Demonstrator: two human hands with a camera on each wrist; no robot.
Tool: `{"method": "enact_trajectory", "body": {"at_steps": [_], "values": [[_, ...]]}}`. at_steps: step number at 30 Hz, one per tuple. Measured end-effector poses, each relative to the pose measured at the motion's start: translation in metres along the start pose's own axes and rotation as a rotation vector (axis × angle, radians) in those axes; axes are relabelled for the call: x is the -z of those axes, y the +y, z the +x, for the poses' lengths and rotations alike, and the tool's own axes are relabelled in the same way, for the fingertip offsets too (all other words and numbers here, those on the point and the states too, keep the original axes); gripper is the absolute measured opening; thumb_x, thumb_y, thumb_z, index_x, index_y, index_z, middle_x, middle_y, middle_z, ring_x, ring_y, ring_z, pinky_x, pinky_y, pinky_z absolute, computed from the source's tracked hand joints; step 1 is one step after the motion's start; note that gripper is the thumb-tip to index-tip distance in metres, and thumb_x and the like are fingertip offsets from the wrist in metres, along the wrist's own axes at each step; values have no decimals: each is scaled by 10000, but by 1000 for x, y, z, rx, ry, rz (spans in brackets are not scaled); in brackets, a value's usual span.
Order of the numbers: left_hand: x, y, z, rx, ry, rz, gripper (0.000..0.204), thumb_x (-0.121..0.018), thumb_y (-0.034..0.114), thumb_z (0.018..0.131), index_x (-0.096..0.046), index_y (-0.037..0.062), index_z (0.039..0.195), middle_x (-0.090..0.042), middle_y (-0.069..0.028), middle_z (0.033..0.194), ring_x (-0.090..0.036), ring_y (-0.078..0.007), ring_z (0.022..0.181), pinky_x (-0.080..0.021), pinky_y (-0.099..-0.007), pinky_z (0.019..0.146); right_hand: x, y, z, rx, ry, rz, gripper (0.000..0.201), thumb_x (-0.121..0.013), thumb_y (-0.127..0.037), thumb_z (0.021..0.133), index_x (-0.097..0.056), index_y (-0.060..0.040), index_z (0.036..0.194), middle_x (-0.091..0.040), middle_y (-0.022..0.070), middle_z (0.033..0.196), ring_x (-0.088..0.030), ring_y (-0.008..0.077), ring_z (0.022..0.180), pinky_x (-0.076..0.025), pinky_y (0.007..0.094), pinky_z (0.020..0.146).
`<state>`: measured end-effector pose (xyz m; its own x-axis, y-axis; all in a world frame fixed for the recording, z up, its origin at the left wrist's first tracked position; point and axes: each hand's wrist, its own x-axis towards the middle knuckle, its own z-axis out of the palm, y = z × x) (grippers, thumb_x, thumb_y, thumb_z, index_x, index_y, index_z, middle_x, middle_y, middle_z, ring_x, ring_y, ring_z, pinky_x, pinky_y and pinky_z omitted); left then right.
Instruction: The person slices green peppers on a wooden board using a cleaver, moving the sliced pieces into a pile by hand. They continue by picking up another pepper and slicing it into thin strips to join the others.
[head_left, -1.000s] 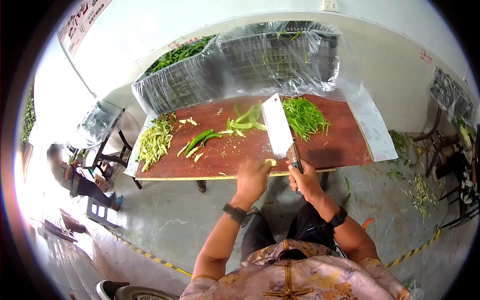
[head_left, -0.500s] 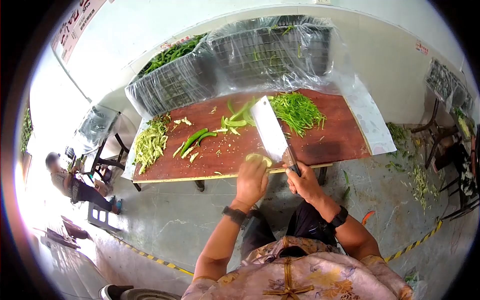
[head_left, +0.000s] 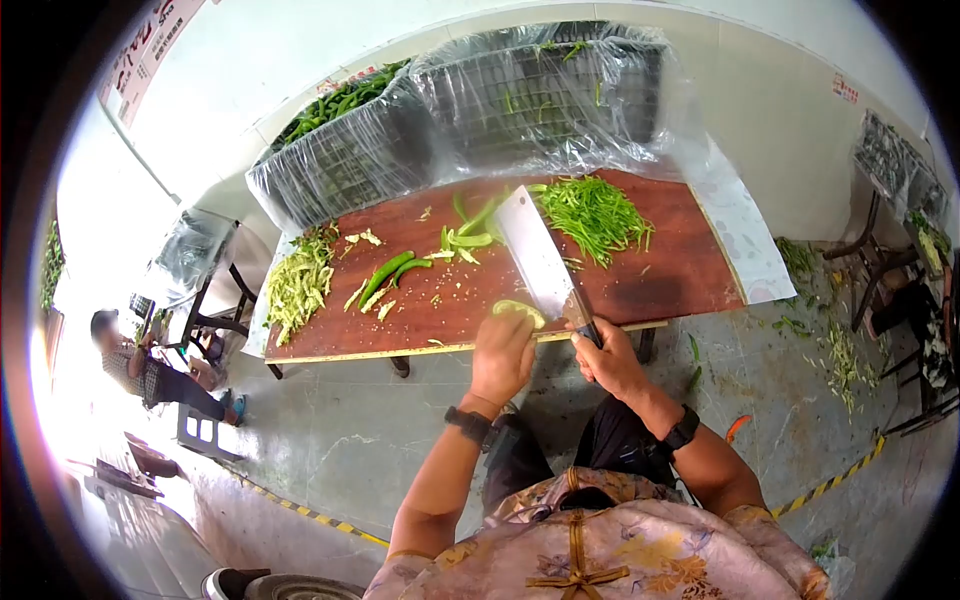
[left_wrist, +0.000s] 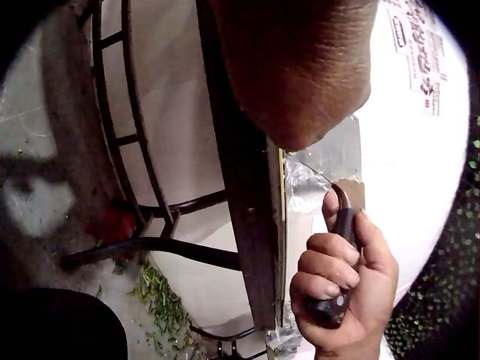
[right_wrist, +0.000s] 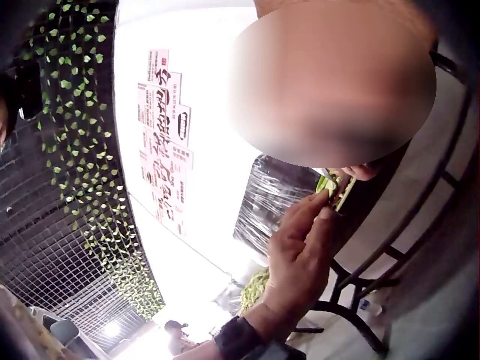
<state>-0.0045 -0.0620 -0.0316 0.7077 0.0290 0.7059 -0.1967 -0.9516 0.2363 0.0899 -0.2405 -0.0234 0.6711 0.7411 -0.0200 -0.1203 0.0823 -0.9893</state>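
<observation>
My right hand [head_left: 612, 362] grips the dark handle of a cleaver [head_left: 535, 250]. Its broad blade points away from me over the red board [head_left: 680, 280], tilted left. At the front edge, just left of the blade, my left hand [head_left: 502, 355] holds a light green pepper piece [head_left: 520, 310] under its fingertips. The right wrist view shows the left hand [right_wrist: 300, 255] with thumb and fingers at the pepper piece [right_wrist: 324, 182]. In the left wrist view, the right hand's fingers [left_wrist: 326, 266] wrap round the cleaver handle [left_wrist: 343, 225].
Green shreds [head_left: 595, 215] lie right of the blade, pepper strips [head_left: 470, 235] left of it. Further left are two whole green peppers [head_left: 385, 280] and a pale pile of shreds [head_left: 300, 290]. Plastic-lined crates [head_left: 540, 100] stand behind. A person [head_left: 150, 365] is at far left.
The cleaver blade has tilted further left. My left hand has shifted slightly, and more of the pepper piece shows beyond its fingers. Both hands keep their hold.
</observation>
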Motion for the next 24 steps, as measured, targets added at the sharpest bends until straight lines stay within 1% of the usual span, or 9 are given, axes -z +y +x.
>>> {"method": "enact_trajectory", "body": {"at_steps": [7, 10, 12, 13, 15, 18, 22, 24], "values": [[-3, -5, 0, -8, 14, -24, 249, -629, 59, 800, -640, -7, 1039, -592, -142, 1078, -556, -355, 1044, -433, -453, 913, -1, -3, 0, -5, 26, -61, 302, -514, -170, 972, -520, 18, 1208, -444, -29, 645, -388, 49, 503, -354, 244, 456], [-4, -4, -1, -1, 25, -24, 246, -629, 62, 802, -642, -2, 1040, -598, -137, 1076, -564, -348, 1057, -430, -455, 929, -3, -4, 6, 10, 46, -85, 309, -513, -170, 973, -517, 20, 1216, -440, -30, 638, -388, 51, 504, -352, 245, 456], [-4, -4, -2, 12, 27, -11, 238, -627, 61, 807, -645, 6, 1038, -607, -131, 1086, -574, -337, 1078, -422, -463, 951, -6, -5, 9, -26, 31, 21, 231, -560, -194, 936, -577, -7, 1071, -478, -28, 637, -442, 61, 501, -374, 241, 450], [-4, -3, -2, 12, 26, -11, 238, -627, 61, 807, -645, 6, 1038, -607, -131, 1086, -574, -337, 1078, -422, -463, 951, -5, -6, 9, -27, 31, 22, 231, -560, -194, 936, -577, -7, 1071, -478, -28, 637, -442, 61, 501, -374, 241, 450], [-4, -4, -3, 37, 13, -17, 230, -630, 59, 807, -650, 11, 1031, -616, -124, 1095, -582, -326, 1095, -412, -471, 970, -5, -7, 9, -89, -20, 80, 314, -514, -174, 971, -519, 10, 1225, -435, -24, 624, -398, 58, 500, -350, 244, 453], [-4, -8, -5, 17, 2, -32, 222, -633, 57, 806, -654, 13, 1023, -619, -122, 1099, -584, -323, 1098, -409, -474, 972, 1, -7, 5, -125, -37, 105, 312, -515, -174, 969, -523, 11, 1220, -436, -20, 624, -405, 58, 497, -352, 242, 453], [-5, -8, -4, 19, -8, -29, 221, -636, 55, 801, -657, 14, 1018, -619, -126, 1101, -581, -321, 1101, -413, -472, 968, 2, -5, 8, -128, -24, 114, 309, -522, -179, 967, -530, 8, 1213, -440, -23, 626, -411, 57, 496, -355, 239, 450], [-5, -7, -3, 8, 17, -45, 213, -639, 48, 791, -662, 10, 1000, -612, -130, 1091, -580, -324, 1065, -429, -453, 939, -1, -7, 13, -101, -29, 85, 255, -537, -183, 952, -556, -10, 1139, -437, -49, 620, -396, 46, 486, -334, 235, 433]]}}
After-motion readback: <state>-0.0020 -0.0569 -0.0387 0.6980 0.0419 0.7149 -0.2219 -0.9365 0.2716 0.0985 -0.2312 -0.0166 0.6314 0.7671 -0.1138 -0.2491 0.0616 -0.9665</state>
